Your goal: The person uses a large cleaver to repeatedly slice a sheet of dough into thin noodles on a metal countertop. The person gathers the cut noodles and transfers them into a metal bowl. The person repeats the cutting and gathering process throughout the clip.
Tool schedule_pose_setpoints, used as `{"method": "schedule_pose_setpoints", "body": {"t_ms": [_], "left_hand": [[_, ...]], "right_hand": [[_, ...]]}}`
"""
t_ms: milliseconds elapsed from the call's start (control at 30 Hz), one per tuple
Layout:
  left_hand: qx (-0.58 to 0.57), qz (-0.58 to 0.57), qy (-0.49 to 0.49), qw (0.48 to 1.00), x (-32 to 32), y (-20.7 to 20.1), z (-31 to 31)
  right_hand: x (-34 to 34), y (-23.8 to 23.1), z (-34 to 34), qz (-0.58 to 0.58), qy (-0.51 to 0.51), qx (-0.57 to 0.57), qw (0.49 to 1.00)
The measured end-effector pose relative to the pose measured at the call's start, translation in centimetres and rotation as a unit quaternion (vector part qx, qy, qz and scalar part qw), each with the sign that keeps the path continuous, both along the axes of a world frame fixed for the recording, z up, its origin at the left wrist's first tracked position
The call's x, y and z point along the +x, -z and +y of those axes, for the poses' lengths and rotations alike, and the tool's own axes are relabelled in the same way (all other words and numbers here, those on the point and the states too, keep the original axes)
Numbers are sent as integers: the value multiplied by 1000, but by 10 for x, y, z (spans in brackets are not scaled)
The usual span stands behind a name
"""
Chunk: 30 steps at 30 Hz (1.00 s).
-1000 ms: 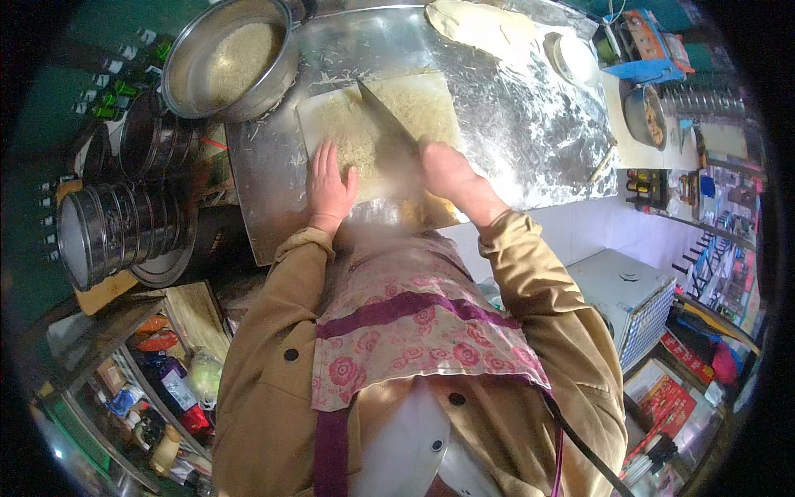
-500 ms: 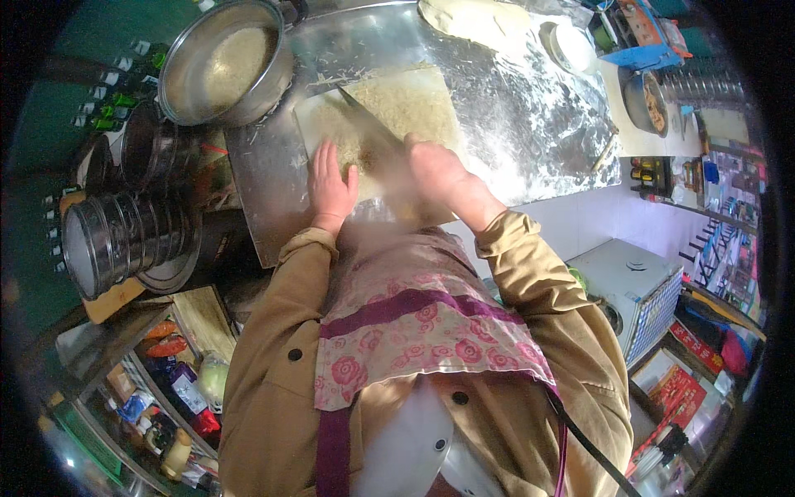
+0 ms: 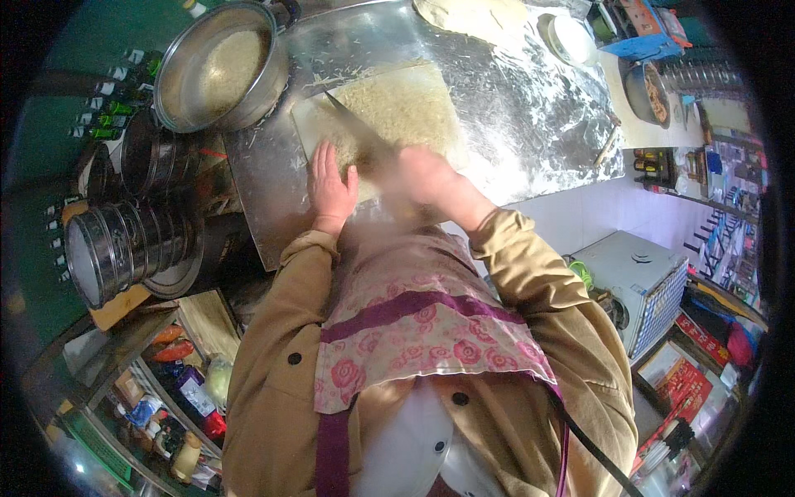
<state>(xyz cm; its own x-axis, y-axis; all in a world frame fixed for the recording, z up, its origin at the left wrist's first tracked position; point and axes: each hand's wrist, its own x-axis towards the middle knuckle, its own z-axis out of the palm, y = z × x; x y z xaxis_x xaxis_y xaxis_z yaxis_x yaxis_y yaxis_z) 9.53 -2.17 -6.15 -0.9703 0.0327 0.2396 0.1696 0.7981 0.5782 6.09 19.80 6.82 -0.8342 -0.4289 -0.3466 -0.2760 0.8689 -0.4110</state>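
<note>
My right hand is closed round the handle of a large knife, which is partly smeared by motion. Its blade points up and left across a pale cutting board. Finely chopped, pale food covers much of the board, heaped near the blade. At the board's near left edge lies my left hand, flat with fingers stretched and thumb apart, holding nothing. I cannot tell what kind the chopped food is.
A deep metal pot with pale food stands at the upper left. On the flour-dusted metal table, a dough sheet, a white bowl and a short stick lie to the right. Stacked steel containers stand at left.
My right hand and the knife have shifted a little left, the blade tip swinging toward the board's left side. My left hand has stayed in place.
</note>
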Motion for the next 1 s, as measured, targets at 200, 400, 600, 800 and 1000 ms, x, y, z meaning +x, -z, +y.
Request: {"method": "schedule_pose_setpoints", "body": {"t_ms": [200,400,600,800,1000], "left_hand": [[-1,0,9,1000,-1,-1,-1],[45,-19,-2,999,-5,-5,-7],[294,-53,27,954,-7,-63,12],[782,-380,72,490,-19,-115,54],[844,-432,53,312,-28,-97,47]], "right_hand": [[6,63,-22,40,101,10,994],[-1,17,24,-37,173,-178,968],[13,-27,29,-184,303,-389,850],[32,11,26,-225,407,-545,698],[57,-3,54,-334,398,-487,702]]}}
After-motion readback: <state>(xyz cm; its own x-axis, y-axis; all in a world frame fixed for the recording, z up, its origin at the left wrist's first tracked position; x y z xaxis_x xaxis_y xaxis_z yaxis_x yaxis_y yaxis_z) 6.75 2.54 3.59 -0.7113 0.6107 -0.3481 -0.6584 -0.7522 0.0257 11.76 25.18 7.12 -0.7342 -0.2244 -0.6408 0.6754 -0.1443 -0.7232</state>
